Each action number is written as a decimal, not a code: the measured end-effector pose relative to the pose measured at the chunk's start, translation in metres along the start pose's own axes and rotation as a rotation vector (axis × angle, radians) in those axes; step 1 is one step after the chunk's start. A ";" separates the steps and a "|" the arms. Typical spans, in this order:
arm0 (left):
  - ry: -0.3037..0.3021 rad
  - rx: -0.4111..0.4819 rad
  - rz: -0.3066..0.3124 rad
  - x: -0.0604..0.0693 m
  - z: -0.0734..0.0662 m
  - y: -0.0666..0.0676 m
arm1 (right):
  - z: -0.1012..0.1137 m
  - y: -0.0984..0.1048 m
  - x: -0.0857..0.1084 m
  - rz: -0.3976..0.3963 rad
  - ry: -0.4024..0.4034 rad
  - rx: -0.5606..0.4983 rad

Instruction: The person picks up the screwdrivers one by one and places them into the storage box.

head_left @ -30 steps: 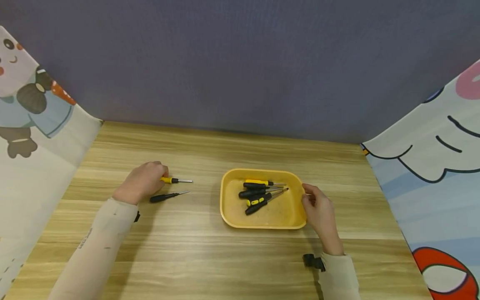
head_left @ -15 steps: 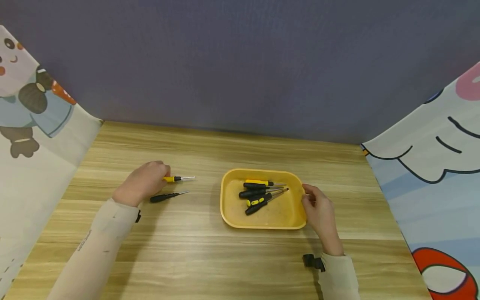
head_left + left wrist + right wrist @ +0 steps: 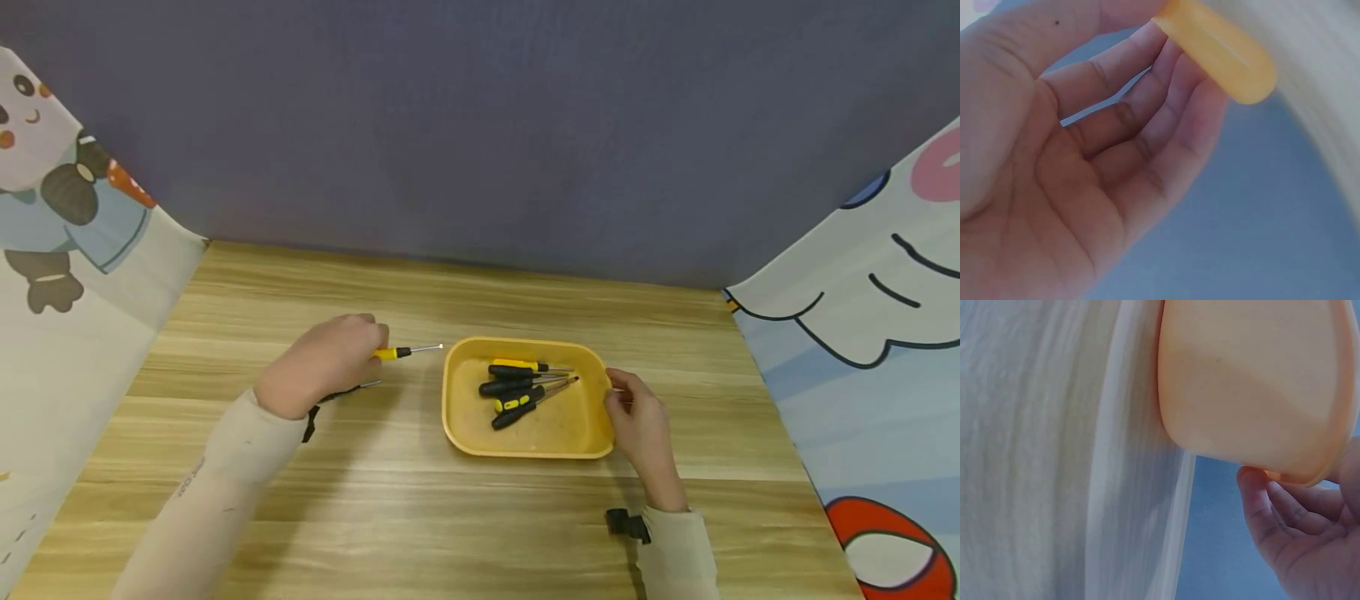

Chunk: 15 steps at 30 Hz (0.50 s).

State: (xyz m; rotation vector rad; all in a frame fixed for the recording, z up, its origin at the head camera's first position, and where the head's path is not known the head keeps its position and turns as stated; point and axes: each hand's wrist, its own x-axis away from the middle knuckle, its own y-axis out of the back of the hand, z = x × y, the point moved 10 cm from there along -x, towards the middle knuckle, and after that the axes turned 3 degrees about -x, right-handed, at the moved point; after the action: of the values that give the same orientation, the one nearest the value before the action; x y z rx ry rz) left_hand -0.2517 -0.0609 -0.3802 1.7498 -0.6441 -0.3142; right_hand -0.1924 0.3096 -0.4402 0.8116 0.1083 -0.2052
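My left hand (image 3: 330, 360) pinches a yellow-handled screwdriver (image 3: 393, 353) between thumb and fingers. Its metal tip points right, close to the left rim of a yellow plastic bin (image 3: 525, 450). In the left wrist view, the rounded end of the yellow handle (image 3: 1235, 59) sticks out past the fingertips. Beneath the left hand lies a black screwdriver (image 3: 351, 390), its handle hidden. My right hand (image 3: 641, 425) holds the bin's right end by the rim; in the right wrist view its fingers (image 3: 1260, 500) curl against the bin wall (image 3: 1254, 381).
Several screwdrivers (image 3: 517, 387) with black or yellow handles lie in the bin. The wood-grain table (image 3: 420, 525) meets a dark panel (image 3: 480, 150) at the back. Cartoon-printed sheets flank it on the left (image 3: 45, 358) and right (image 3: 862, 400).
My left hand has lifted the yellow-handled screwdriver and carried it right, toward the bin, covering the black screwdriver's handle. The right hand and the bin stay in place.
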 end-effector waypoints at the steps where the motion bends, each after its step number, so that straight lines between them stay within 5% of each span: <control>1: -0.014 -0.003 -0.004 -0.003 -0.007 0.002 | 0.000 0.000 0.000 -0.001 0.001 0.000; 7: -0.095 -0.025 -0.014 -0.030 -0.046 0.007 | 0.002 0.001 0.001 -0.012 0.021 0.001; 15: -0.173 -0.016 0.108 -0.073 -0.097 -0.014 | 0.002 0.002 0.001 -0.012 0.024 0.008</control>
State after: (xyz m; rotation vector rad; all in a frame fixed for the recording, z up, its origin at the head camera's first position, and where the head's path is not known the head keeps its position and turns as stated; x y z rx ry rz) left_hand -0.2567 0.0610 -0.3755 1.6775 -0.8558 -0.3974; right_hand -0.1914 0.3092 -0.4378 0.8219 0.1349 -0.2071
